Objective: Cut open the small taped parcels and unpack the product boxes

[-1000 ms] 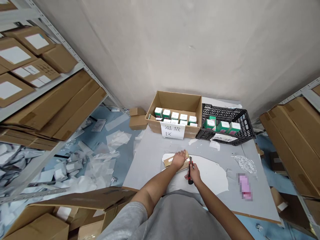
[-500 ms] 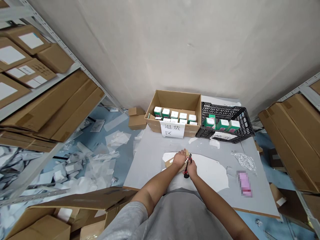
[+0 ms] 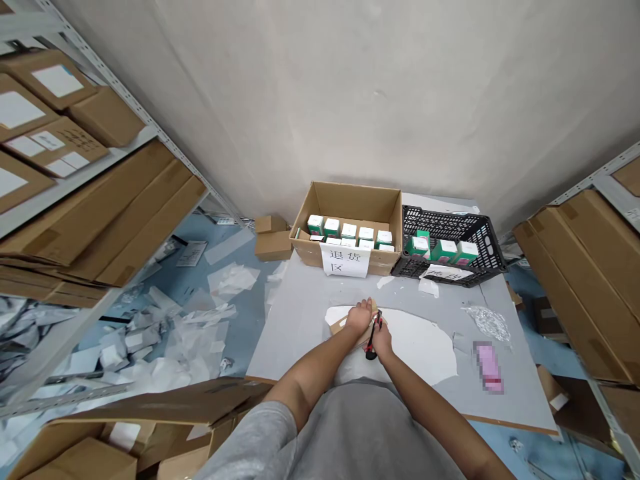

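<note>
Cardboard parcel [image 3: 344, 325], flat and tan, lies near the middle of the bench [image 3: 295, 333], on the left end of a white paper sheet [image 3: 420, 347]. Left hand [image 3: 359, 317] rests palm-down on the parcel, fingers spread forward, pressing it to the bench. Right hand [image 3: 383, 340] sits just beside it, closed around a black-and-red utility knife [image 3: 372, 341], upper end of the knife at the parcel's edge; blade too small to make out.

Far edge of the bench, left of centre: open cardboard box [image 3: 350, 203] holding white-topped green cartons [image 3: 350, 233], paper sign [image 3: 345, 260] with Chinese characters on its front. Far edge, right end: black plastic crate [image 3: 450, 223] with three similar cartons [image 3: 445, 252]. Near the bench's right side: crumpled clear plastic film [image 3: 487, 323] and a pink object [image 3: 487, 367], blurred, kind cannot be told. Below the bench's left edge, white packing scraps [image 3: 230, 279] lie scattered on the floor
</note>
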### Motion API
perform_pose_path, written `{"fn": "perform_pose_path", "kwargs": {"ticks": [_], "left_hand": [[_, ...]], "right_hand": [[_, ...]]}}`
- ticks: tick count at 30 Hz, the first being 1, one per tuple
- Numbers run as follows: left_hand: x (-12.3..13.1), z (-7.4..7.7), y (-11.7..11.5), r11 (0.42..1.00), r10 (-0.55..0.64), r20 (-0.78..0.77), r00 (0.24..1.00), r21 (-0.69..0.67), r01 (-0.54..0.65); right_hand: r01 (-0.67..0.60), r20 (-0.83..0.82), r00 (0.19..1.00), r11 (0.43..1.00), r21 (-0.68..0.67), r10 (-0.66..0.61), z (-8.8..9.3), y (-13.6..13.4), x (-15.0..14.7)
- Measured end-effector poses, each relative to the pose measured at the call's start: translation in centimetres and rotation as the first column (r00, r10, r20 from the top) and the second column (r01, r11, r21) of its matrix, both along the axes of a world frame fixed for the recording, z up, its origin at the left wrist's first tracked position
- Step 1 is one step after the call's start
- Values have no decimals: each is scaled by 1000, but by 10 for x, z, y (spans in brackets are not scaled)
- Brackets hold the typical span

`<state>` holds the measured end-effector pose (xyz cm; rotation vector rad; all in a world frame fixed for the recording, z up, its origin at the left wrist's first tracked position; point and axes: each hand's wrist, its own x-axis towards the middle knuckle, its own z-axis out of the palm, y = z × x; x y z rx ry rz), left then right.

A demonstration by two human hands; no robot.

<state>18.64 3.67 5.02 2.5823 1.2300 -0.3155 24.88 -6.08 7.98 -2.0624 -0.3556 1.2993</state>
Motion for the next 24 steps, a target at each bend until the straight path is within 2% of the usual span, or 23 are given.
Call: {"fn": "perform_pose_path", "kwargs": {"ticks": [8, 15, 21, 24], "left_hand": [[0, 3, 0, 999, -24, -12, 1000, -43, 23], [-2, 7, 5, 999, -7, 7, 1000, -45, 8], [-1, 8, 6, 999, 3, 0, 1000, -54, -3], [-1, 7, 5, 999, 5, -6, 1000, -52, -5]], "right_hand": [[25, 57, 998, 999, -27, -23, 7, 18, 3], [-17, 42, 999, 1000, 12, 16, 3, 4, -2], [-39, 19, 999, 998, -43, 40, 13, 24, 10], [-55, 16, 998, 998, -36, 56, 12, 25, 15]]}}
